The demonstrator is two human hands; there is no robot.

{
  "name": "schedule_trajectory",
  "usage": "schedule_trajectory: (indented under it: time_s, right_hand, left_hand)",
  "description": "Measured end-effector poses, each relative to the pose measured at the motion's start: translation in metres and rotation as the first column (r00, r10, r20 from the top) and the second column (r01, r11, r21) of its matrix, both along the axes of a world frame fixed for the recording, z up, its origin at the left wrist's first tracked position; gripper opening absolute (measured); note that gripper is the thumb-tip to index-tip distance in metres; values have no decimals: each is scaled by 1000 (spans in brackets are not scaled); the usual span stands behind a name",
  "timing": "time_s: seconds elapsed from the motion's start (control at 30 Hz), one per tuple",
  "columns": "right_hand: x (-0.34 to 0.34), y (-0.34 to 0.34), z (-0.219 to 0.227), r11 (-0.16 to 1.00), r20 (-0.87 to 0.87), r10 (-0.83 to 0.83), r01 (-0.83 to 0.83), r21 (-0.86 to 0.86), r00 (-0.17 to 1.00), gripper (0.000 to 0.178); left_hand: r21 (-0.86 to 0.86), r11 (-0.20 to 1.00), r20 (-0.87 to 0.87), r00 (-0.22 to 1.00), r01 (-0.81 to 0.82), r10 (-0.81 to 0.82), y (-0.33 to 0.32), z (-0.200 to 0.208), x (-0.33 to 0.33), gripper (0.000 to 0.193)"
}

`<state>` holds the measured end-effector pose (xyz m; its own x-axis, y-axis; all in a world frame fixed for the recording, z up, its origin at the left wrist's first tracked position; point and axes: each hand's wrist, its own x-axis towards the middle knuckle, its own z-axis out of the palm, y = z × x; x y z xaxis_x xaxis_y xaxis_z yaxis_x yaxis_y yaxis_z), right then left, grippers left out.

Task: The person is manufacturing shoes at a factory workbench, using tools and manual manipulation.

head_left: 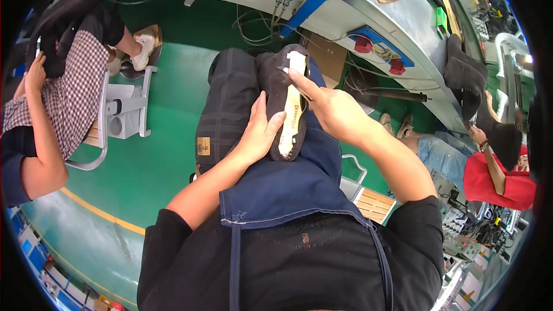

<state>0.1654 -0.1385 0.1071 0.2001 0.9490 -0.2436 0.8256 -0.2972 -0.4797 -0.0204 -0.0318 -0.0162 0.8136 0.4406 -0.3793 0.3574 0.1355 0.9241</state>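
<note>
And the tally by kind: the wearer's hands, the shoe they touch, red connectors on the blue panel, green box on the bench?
Hands: 2 (left hand, right hand)
Shoe: 1
Red connectors: 2
Green box: 1
Total: 6

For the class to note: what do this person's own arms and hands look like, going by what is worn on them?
The left hand and right hand are ungloved, with no watch or bracelet visible at either wrist. The sleeves are black and short, leaving the forearms uncovered.
</note>
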Motion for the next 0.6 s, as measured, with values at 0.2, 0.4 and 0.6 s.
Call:
schedule_trajectory:
  time_s: [0.2, 0.4, 0.6]
  right_hand:
    - [-33, -25, 6, 990, 17, 16, -13, -140, 1000, 84]
    - [-51, -65, 2, 973, 61, 1, 13, -229, 998, 82]
    - [-25, -95, -8, 818, -141, -547, 563, 120, 825, 40]
  left_hand:
    - [-94, 976, 30, 980, 198, -196, -4, 11, -16, 76]
    - [-12, 933, 79, 930, 360, -358, -12, 17, -2, 70]
    - [285, 672, -6, 703, 683, -711, -6, 33, 54, 63]
